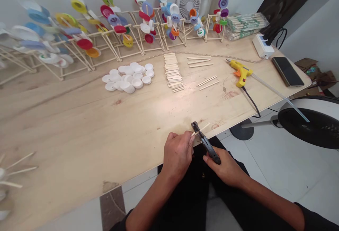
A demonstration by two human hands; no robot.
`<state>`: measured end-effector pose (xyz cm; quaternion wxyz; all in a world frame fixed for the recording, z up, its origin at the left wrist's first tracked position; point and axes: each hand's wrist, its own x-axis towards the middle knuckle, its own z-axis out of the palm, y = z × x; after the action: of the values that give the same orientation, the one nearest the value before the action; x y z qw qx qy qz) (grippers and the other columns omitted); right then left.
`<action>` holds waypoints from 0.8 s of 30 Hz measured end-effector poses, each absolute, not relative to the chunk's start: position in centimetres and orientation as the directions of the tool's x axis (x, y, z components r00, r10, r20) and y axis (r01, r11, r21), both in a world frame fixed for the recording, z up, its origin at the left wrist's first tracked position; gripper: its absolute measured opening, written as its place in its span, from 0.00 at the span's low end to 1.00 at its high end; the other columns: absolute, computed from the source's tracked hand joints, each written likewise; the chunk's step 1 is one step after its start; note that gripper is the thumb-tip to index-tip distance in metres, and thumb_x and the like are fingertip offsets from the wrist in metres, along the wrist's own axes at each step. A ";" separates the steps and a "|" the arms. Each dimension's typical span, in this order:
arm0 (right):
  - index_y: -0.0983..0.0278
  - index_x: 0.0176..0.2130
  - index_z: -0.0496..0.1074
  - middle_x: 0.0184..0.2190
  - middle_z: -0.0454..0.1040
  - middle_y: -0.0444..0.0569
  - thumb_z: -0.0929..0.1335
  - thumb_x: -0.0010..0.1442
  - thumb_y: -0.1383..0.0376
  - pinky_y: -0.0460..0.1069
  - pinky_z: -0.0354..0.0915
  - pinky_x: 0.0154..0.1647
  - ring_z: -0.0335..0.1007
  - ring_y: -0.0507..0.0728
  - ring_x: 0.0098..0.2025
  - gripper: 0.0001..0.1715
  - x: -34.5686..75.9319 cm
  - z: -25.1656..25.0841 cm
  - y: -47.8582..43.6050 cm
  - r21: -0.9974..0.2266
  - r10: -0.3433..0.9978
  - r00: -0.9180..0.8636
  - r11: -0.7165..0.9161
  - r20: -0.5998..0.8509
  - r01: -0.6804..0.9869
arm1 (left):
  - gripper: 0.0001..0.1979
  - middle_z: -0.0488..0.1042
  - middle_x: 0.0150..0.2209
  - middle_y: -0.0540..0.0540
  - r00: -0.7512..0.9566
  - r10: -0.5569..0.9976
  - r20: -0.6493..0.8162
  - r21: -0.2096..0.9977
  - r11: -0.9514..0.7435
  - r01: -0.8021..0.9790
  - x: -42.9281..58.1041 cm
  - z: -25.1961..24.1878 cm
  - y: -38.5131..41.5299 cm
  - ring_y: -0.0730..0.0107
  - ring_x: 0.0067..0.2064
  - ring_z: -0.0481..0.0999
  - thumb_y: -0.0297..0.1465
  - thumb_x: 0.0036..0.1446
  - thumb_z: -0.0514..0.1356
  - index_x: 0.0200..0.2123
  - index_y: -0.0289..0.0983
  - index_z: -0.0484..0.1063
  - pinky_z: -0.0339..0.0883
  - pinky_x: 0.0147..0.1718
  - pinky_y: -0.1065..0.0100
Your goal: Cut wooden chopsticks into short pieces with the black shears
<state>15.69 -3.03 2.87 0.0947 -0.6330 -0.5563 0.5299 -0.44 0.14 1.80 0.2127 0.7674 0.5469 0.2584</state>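
My left hand (pixel 178 153), at the table's front edge, is closed on a thin wooden stick (pixel 205 127). The stick crosses the jaws of a dark pliers-like cutter (pixel 208 145) and pokes out beyond them to the right. Around the cutter's handles my right hand (pixel 228 167) is wrapped, over my lap. Whether the jaws bite into the stick cannot be made out. Farther back lie a bundle of short wooden sticks (pixel 173 72), several longer sticks (pixel 200 61) and a few loose short ones (pixel 208 82). White bottle caps (pixel 129 77) are heaped to their left.
A yellow glue gun (pixel 241 72) with a long glue stick lies right, near a phone (pixel 287 70) and a power strip (pixel 263 46). Stick frames with colourful cap wheels (pixel 120 30) line the back beside a small fan (pixel 188 3). A floor fan (pixel 309 121) stands beside the table.
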 end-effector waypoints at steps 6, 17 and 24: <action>0.62 0.23 0.58 0.20 0.62 0.41 0.61 0.56 0.64 0.45 0.53 0.25 0.57 0.51 0.23 0.11 15.9 2.9 -3.3 -0.678 0.812 -0.164 -0.335 -0.560 0.654 | 0.10 0.70 0.23 0.49 0.272 0.914 0.301 0.512 -0.396 0.762 -0.2 1.1 -0.2 0.70 0.25 0.67 0.26 0.60 0.48 0.30 0.34 0.67 0.54 0.29 0.66; 0.62 0.23 0.57 0.19 0.61 0.40 0.61 0.54 0.68 0.45 0.53 0.24 0.56 0.50 0.22 0.09 15.7 2.6 -3.2 -0.674 0.818 -0.159 -0.328 -0.553 0.662 | 0.08 0.65 0.20 0.49 0.337 0.859 0.386 0.436 -0.491 0.754 -0.5 -0.3 0.0 0.69 0.25 0.63 0.22 0.58 0.50 0.34 0.32 0.69 0.54 0.28 0.65; 0.61 0.23 0.57 0.18 0.59 0.39 0.61 0.54 0.68 0.44 0.51 0.22 0.55 0.49 0.20 0.09 15.8 1.6 -3.7 -0.683 0.839 -0.170 -0.285 -0.517 0.673 | 0.08 0.64 0.20 0.50 0.376 0.835 0.402 0.387 -0.526 0.757 -0.5 -0.5 0.1 0.69 0.24 0.63 0.21 0.57 0.50 0.36 0.31 0.68 0.53 0.27 0.65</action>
<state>15.79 -3.70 1.65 0.0856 -0.6385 -0.5919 0.4844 -0.54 0.08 -0.47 0.0689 0.8265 0.4817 0.2831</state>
